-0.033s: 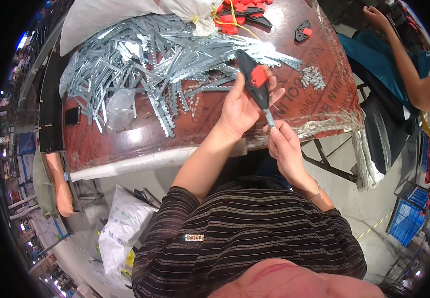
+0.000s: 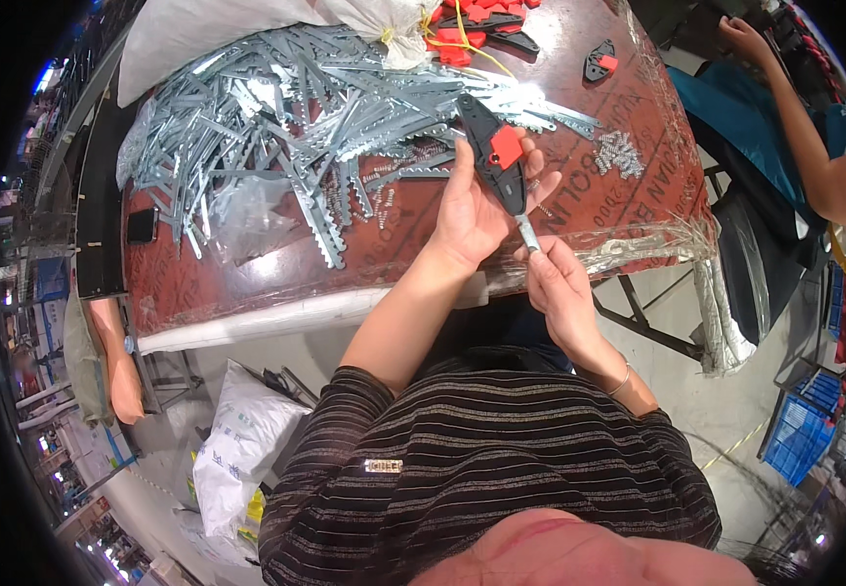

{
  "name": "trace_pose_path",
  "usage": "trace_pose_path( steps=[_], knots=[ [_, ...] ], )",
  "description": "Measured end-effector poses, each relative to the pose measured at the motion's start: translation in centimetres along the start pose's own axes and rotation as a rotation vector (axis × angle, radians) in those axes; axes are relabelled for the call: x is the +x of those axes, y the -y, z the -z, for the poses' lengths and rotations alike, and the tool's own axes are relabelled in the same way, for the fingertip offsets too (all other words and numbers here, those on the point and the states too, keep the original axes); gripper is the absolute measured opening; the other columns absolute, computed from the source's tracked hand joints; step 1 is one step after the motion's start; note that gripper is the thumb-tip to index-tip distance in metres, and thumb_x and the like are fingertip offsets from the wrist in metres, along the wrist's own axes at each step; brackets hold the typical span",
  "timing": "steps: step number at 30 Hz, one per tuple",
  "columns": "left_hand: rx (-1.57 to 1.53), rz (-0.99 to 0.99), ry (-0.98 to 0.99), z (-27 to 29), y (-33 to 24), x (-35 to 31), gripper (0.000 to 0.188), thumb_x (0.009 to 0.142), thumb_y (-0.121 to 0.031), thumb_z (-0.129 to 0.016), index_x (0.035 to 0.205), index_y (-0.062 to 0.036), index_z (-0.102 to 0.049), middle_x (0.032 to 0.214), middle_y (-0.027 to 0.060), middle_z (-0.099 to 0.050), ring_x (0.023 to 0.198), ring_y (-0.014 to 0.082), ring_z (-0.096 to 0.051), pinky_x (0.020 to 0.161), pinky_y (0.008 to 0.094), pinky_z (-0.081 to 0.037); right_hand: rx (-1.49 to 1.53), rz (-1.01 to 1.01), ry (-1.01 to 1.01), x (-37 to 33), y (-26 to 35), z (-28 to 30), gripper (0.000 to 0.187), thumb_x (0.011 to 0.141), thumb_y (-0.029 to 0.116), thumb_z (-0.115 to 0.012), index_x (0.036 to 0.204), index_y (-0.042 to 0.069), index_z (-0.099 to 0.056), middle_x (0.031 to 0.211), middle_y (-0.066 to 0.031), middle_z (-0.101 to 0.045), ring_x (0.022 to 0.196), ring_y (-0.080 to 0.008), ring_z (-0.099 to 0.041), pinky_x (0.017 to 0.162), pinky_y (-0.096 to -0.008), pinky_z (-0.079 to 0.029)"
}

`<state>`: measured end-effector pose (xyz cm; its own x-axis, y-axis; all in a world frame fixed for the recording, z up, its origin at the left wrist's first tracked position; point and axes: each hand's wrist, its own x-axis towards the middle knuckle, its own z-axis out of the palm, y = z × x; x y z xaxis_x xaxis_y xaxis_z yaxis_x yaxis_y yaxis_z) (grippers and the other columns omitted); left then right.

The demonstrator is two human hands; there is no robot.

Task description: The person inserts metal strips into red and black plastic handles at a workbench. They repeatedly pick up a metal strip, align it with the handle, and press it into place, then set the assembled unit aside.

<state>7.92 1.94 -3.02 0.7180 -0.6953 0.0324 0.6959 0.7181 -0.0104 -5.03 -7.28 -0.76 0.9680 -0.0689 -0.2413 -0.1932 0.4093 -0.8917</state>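
My left hand (image 2: 470, 227) holds a long black plastic tool body (image 2: 482, 122), its thumb on one side and its fingers round the other. A red piece (image 2: 507, 146) sits on the middle of that body. From its lower end sticks a narrow grey metal strip (image 2: 527, 234), which my right hand (image 2: 561, 288) pinches between thumb and fingers. How far the strip reaches into the body is hidden. Beyond my left hand lies a big heap of notched metal strips (image 2: 276, 107), with small coil springs (image 2: 384, 203) along its near side.
Another pile of springs (image 2: 618, 156) lies to the right on the red-brown table (image 2: 559, 210). A black-and-red body (image 2: 599, 62) lies farther back, near a white sack (image 2: 218, 44). A phone (image 2: 143, 226) and clear plastic bag (image 2: 247, 220) lie left. A co-worker's arm (image 2: 799, 137) is at right.
The black tool body has tilted slightly in my left hand, its upper end a little farther left. The clear plastic bag looks more spread out. My right hand has hardly moved.
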Motion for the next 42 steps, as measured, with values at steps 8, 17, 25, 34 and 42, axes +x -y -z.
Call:
trace_pose_path(
  steps=[8,17,25,34,42],
  knots=[
    [0.031,-0.055,-0.009,-0.3,-1.0,0.0,0.052,0.091,-0.043,-0.048,0.122,-0.0015,-0.047,0.106,0.0102,-0.057,0.101,0.0232,-0.054,0.098,0.0426,-0.04,-0.047,-0.067,0.022,0.0,0.1,-0.5,0.022,0.097,0.019,-0.041,0.103,0.002,-0.052,0.058,0.0056,-0.035,0.049,-0.0028,-0.03,0.044,-0.0182,-0.022],
    [-0.058,-0.027,-0.1,0.1,-0.2,0.0,0.044,0.091,-0.039,-0.048,0.113,-0.0005,-0.051,0.101,0.0111,-0.057,0.101,0.0244,-0.055,0.102,0.0421,-0.039,0.044,-0.024,-0.058,2.9,0.1,-1.1,0.023,0.097,0.022,-0.043,0.098,0.002,-0.055,0.059,0.0084,-0.034,0.048,-0.0018,-0.027,0.044,-0.0183,-0.02],
    [-0.119,-0.091,-0.1,0.8,-0.9,0.4,0.043,0.092,-0.04,-0.046,0.113,-0.0025,-0.051,0.101,0.0104,-0.057,0.101,0.0244,-0.055,0.101,0.0408,-0.04,0.061,-0.094,0.015,4.2,0.4,-0.8,0.025,0.096,0.025,-0.045,0.1,0.003,-0.056,0.057,0.008,-0.035,0.048,-0.0023,-0.028,0.043,-0.0181,-0.022],
    [-0.102,-0.042,-0.079,1.0,-1.1,0.5,0.05,0.093,-0.042,-0.043,0.123,-0.0012,-0.044,0.108,0.0115,-0.054,0.1,0.0247,-0.052,0.092,0.0405,-0.044,-0.059,-0.02,0.045,3.6,0.2,-0.6,0.027,0.097,0.023,-0.041,0.106,0.002,-0.055,0.057,0.0074,-0.035,0.049,-0.0018,-0.03,0.045,-0.0173,-0.023],
    [0.008,-0.028,-0.02,1.1,-1.1,0.8,0.053,0.094,-0.046,-0.038,0.121,-0.0005,-0.043,0.096,0.0083,-0.053,0.093,0.0206,-0.053,0.091,0.0371,-0.045,-0.062,0.023,0.026,3.5,-0.8,-1.0,0.028,0.097,0.024,-0.041,0.106,0.001,-0.054,0.057,0.0066,-0.036,0.048,-0.0021,-0.029,0.045,-0.0174,-0.021]
  ],
)
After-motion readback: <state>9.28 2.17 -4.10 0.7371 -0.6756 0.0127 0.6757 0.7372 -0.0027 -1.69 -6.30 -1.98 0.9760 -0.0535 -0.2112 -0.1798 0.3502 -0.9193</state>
